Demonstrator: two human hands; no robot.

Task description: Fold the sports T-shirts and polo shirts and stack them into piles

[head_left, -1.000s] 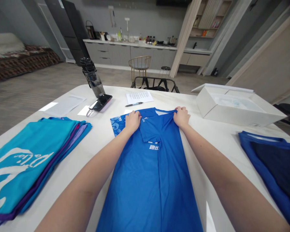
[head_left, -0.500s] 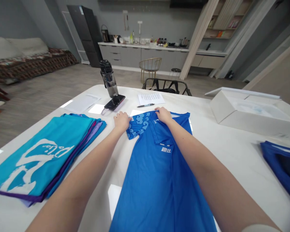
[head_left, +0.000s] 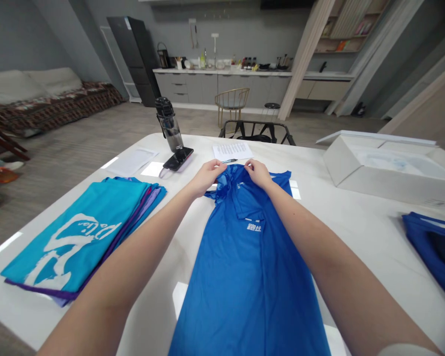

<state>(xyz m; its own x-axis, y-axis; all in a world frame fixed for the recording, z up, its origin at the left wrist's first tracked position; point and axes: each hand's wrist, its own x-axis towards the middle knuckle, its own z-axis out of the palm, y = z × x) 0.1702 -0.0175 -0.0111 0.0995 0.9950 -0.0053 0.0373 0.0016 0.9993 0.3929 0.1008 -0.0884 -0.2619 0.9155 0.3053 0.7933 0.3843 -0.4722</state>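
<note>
A blue T-shirt (head_left: 237, 277) lies lengthwise on the white table, one sleeve folded over its front and white lettering on it. At its far left, my left hand (head_left: 207, 177) pinches the patterned sleeve, which is bunched and lifted a little. My right hand (head_left: 258, 173) has its fingertips closed on the shirt's upper edge, close to the collar. Left of the shirt rests a stack of folded shirts (head_left: 77, 232), turquoise with white print on top and purple layers below.
Beyond the hands are a printed sheet (head_left: 233, 150), a pen (head_left: 230, 160), a phone (head_left: 178, 159) and a dark-lidded bottle (head_left: 169, 124). An open white box (head_left: 389, 173) stands at the right, with dark blue folded clothing (head_left: 417, 237) nearer me. A chair (head_left: 257, 129) is behind the table.
My left hand has moved right and slightly up, carrying the sleeve inward, so the flat sleeve is now bunched. My right hand has shifted a little right along the shirt's top edge.
</note>
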